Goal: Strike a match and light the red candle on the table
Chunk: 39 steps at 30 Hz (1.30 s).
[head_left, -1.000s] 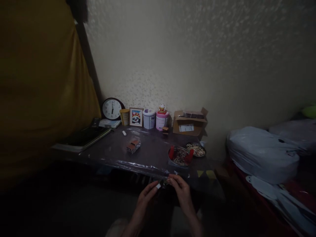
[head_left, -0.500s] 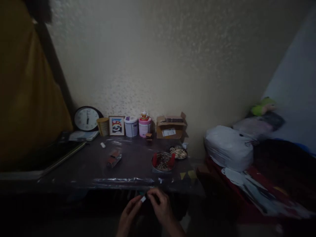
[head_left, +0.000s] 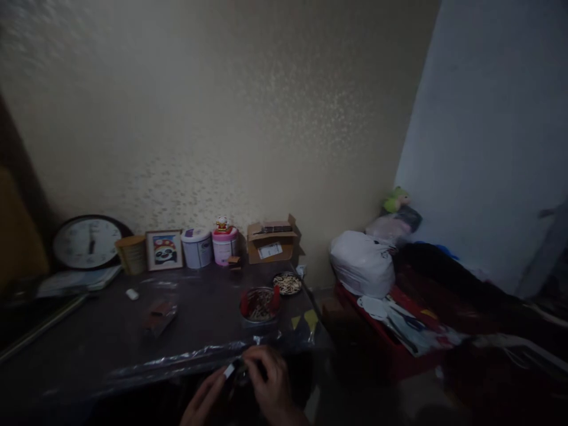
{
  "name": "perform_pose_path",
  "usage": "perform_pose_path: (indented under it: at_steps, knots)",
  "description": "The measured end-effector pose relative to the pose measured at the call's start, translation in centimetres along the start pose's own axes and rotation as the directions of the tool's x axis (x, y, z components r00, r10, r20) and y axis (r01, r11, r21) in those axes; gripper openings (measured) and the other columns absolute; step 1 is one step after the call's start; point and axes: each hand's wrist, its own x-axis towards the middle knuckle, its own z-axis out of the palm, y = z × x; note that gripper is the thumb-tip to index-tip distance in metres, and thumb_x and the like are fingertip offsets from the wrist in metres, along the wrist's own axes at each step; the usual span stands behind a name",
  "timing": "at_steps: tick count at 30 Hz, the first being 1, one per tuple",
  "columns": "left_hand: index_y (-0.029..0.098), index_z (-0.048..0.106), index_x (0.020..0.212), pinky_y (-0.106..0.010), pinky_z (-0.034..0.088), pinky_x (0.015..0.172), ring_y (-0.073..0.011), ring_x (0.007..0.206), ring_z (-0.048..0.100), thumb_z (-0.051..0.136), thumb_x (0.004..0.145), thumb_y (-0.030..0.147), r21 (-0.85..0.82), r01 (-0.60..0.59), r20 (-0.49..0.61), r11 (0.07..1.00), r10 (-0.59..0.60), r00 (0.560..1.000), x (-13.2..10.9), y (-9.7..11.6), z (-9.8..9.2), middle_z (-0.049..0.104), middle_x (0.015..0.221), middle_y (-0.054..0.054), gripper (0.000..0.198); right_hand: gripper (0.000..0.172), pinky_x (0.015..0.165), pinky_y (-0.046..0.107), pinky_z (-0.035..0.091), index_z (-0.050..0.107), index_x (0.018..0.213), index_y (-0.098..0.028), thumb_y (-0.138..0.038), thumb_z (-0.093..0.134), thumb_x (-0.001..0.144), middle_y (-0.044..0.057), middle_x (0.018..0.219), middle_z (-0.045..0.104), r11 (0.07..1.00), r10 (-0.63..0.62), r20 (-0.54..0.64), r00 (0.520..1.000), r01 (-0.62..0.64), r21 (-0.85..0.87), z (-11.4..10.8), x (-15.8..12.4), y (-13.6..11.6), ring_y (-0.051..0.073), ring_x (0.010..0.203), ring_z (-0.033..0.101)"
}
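**Two hands meet at a small white-tipped piece**

In the head view, at bottom centre, the left hand [head_left: 205,397] pinches the small white-tipped piece [head_left: 229,371] between thumb and fingers. The right hand [head_left: 270,381] curls at its dark end, thumb and forefinger close together; whether they grip anything, I cannot tell. Just above, on the table [head_left: 204,313], a round bowl [head_left: 258,320] holds small sticks. A wall clock [head_left: 89,242] leans at centre left.

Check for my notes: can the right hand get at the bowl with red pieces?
Probably yes: the bowl sits just beyond the right hand and nothing seems between, though that hand appears busy at a small white-ended item.
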Motion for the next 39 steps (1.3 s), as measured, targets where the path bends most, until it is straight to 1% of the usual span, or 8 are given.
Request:
perform_pose_path:
  at_steps: [4, 11, 14, 16, 20, 23, 33, 39]
  knots:
    - [0.018, 0.071, 0.077, -0.029, 0.049, 0.073, -0.0216, 0.078, 0.065, 0.077, 0.052, 0.038, -0.027, -0.107, 0.016, 0.994, 0.107, 0.994, -1.9, 0.6, 1.9, 0.074, 0.075, -0.004, 0.032, 0.014, 0.074, 0.026, 0.048, 0.062, 0.082, -0.024, -0.018, 0.049, 0.084, 0.002, 0.081, 0.068, 0.998, -0.064, 0.026, 0.998, 0.064, 0.005, -0.7, 0.3, -0.4, 0.016, 0.079, 0.063]
    - [0.017, 0.069, 0.081, -0.026, 0.046, 0.072, -0.0177, 0.076, 0.063, 0.070, 0.064, 0.033, -0.050, -0.187, 0.001, 0.981, 0.187, 0.982, -3.8, 2.0, 3.1, 0.071, 0.078, -0.004, 0.023, 0.015, 0.079, 0.031, 0.049, 0.061, 0.090, -0.023, -0.016, 0.049, 0.085, 0.005, 0.087, 0.068, 0.991, -0.119, -0.115, 0.986, 0.126, 0.049, -2.1, 1.3, -2.7, 0.017, 0.086, 0.062]
    - [0.019, 0.068, 0.083, -0.023, 0.045, 0.071, -0.0142, 0.075, 0.061, 0.069, 0.066, 0.030, -0.075, -0.215, -0.001, 0.974, 0.216, 0.976, -3.9, 2.1, 3.1, 0.071, 0.079, -0.002, 0.020, 0.017, 0.078, 0.032, 0.049, 0.063, 0.087, -0.024, -0.016, 0.048, 0.085, 0.004, 0.086, 0.069, 0.983, -0.177, -0.039, 0.983, 0.179, 0.044, -1.5, 1.0, -2.1, 0.017, 0.083, 0.063]
    - [0.019, 0.068, 0.085, -0.023, 0.044, 0.071, -0.0141, 0.075, 0.061, 0.068, 0.068, 0.029, -0.088, -0.213, 0.013, 0.973, 0.215, 0.977, -3.9, 2.1, 3.0, 0.071, 0.079, -0.001, 0.020, 0.017, 0.073, 0.030, 0.050, 0.064, 0.081, -0.023, -0.019, 0.048, 0.084, 0.003, 0.079, 0.069, 0.993, -0.117, -0.038, 0.992, 0.117, 0.015, -1.0, 0.9, -0.6, 0.017, 0.077, 0.063]
    - [0.018, 0.068, 0.086, -0.027, 0.044, 0.074, -0.0181, 0.079, 0.063, 0.067, 0.068, 0.033, -0.051, -0.195, 0.004, 0.980, 0.195, 0.981, -4.2, 2.1, 1.9, 0.072, 0.080, -0.004, 0.024, 0.016, 0.074, 0.029, 0.049, 0.062, 0.079, -0.020, -0.028, 0.050, 0.084, 0.004, 0.079, 0.067, 0.990, 0.135, -0.179, 0.975, -0.127, 0.054, -0.8, 1.4, 2.2, 0.017, 0.078, 0.062]
    - [0.017, 0.070, 0.083, -0.027, 0.044, 0.076, -0.0194, 0.082, 0.063, 0.069, 0.065, 0.037, -0.019, -0.202, -0.043, 0.979, 0.201, 0.979, -4.4, 2.1, 1.1, 0.073, 0.080, -0.005, 0.027, 0.016, 0.075, 0.029, 0.048, 0.061, 0.077, -0.019, -0.029, 0.051, 0.083, 0.003, 0.078, 0.066, 0.982, 0.171, -0.205, 0.964, -0.151, 0.111, -1.3, 2.0, 2.0, 0.017, 0.078, 0.061]
    - [0.018, 0.069, 0.082, -0.027, 0.044, 0.070, -0.0177, 0.075, 0.062, 0.069, 0.064, 0.035, -0.051, -0.222, -0.020, 0.974, 0.221, 0.975, -4.1, 1.7, 2.4, 0.071, 0.078, -0.003, 0.024, 0.011, 0.073, 0.029, 0.050, 0.060, 0.077, -0.022, -0.021, 0.051, 0.083, 0.004, 0.079, 0.066, 0.992, -0.020, -0.055, 0.998, 0.027, 0.125, -0.1, 0.6, -1.7, 0.017, 0.078, 0.062]
    - [0.017, 0.069, 0.082, -0.027, 0.045, 0.073, -0.0175, 0.076, 0.062, 0.068, 0.066, 0.032, -0.065, -0.246, -0.031, 0.967, 0.244, 0.969, -4.3, 2.1, 2.7, 0.071, 0.079, -0.003, 0.022, 0.012, 0.078, 0.032, 0.048, 0.059, 0.086, -0.023, -0.015, 0.051, 0.084, 0.004, 0.086, 0.067, 0.990, -0.089, -0.144, 0.986, 0.103, 0.094, -1.6, 0.8, -3.2, 0.017, 0.084, 0.062]
